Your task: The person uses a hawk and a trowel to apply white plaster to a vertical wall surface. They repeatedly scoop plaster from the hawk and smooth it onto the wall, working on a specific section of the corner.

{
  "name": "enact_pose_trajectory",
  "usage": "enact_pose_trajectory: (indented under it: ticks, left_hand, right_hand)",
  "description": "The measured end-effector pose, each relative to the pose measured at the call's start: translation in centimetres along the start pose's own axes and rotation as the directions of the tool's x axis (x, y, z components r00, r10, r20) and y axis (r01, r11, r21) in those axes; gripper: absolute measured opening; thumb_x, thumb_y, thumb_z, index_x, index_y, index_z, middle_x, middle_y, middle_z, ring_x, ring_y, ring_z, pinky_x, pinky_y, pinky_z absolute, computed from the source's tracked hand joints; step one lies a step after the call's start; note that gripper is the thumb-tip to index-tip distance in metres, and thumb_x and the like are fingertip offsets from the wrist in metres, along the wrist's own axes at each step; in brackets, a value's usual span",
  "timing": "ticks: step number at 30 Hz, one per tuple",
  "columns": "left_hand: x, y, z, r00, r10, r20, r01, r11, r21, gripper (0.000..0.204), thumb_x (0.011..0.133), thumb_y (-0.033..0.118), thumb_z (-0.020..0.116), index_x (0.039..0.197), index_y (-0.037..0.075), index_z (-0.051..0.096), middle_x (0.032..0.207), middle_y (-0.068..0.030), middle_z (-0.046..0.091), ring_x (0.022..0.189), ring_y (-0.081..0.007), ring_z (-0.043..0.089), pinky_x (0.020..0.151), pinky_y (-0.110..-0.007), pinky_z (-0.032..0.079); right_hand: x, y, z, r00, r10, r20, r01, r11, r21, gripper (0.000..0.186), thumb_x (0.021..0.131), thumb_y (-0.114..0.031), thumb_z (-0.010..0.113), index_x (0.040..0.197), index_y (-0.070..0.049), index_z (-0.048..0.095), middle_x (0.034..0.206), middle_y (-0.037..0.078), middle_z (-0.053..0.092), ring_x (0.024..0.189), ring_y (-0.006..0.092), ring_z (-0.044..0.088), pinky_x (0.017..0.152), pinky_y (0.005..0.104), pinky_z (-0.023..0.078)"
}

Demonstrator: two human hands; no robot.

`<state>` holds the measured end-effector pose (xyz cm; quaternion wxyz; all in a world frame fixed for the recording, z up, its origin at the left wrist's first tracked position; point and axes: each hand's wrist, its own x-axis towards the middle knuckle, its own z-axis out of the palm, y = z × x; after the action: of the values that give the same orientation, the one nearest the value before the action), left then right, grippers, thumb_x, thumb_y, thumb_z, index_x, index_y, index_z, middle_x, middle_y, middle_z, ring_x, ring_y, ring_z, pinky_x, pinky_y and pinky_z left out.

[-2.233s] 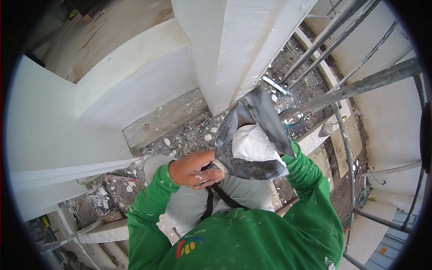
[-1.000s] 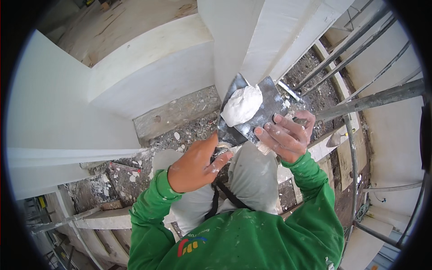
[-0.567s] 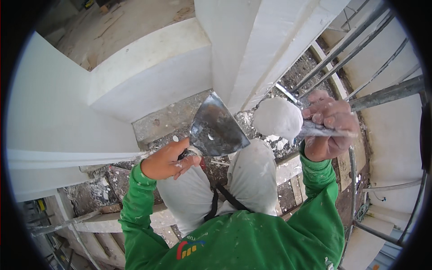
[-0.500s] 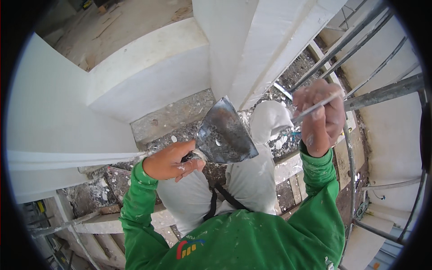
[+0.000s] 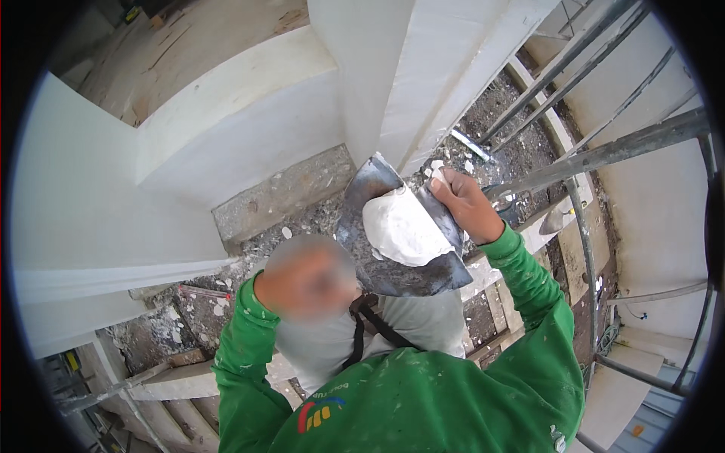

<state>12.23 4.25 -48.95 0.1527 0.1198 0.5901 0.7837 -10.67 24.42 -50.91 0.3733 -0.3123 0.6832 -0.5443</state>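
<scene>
My left hand (image 5: 306, 278), blurred, is at the handle end of a wide dark putty knife (image 5: 423, 275) held over my knees. A thick mound of white compound (image 5: 400, 230) rests on that blade. My right hand (image 5: 461, 200) is closed on a second dark putty knife (image 5: 438, 213), whose blade lies along the right side of the mound, touching it. Small white blobs cling near my right fingertips. Both blades are smeared and partly hidden by the compound.
A white column (image 5: 408, 83) rises ahead, beside a low curved white wall (image 5: 234, 113) and a concrete step (image 5: 279, 196). Grey metal scaffold bars (image 5: 634, 140) run along the right. The debris-strewn floor (image 5: 196, 325) shows around my legs, with pale boards (image 5: 181, 385) below.
My right hand has come left and down with its blade. The white compound, earlier held out to the right, now sits on the wide blade at my left hand.
</scene>
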Motion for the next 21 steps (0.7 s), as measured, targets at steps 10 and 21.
enact_pose_trajectory:
  ticks: [10, 21]
  left_hand:
    - [-0.3, -0.5, 1.1, 0.997, -0.019, -0.073, 0.007, 0.985, -0.17, 0.041, 0.094, 0.017, 0.053, 0.127, -0.003, 0.037, 0.078, -0.0076, 0.054, 0.048, -0.0094, 0.047, 0.042, -0.022, 0.039]
    - [0.3, 1.3, 2.2, 0.815, -0.134, -0.564, 0.202, 0.978, 0.06, 0.038, 0.093, 0.009, 0.049, 0.128, 0.001, 0.036, 0.088, -0.01, 0.052, 0.052, -0.0086, 0.048, 0.037, -0.021, 0.04]
  right_hand:
    - [1.4, 1.2, 4.2, 0.999, -0.015, -0.039, 0.034, 0.842, 0.538, 0.036, 0.096, -0.034, 0.051, 0.103, 0.001, 0.058, 0.087, 0.002, 0.062, 0.079, 0.0062, 0.056, 0.073, 0.0214, 0.046]
    - [-3.5, -0.9, 0.2, 0.608, -0.75, -0.26, 0.307, 0.524, -0.794, 0.015, 0.077, -0.019, 0.071, 0.091, -0.018, 0.069, 0.083, -0.002, 0.055, 0.078, 0.0126, 0.055, 0.075, 0.0359, 0.045]
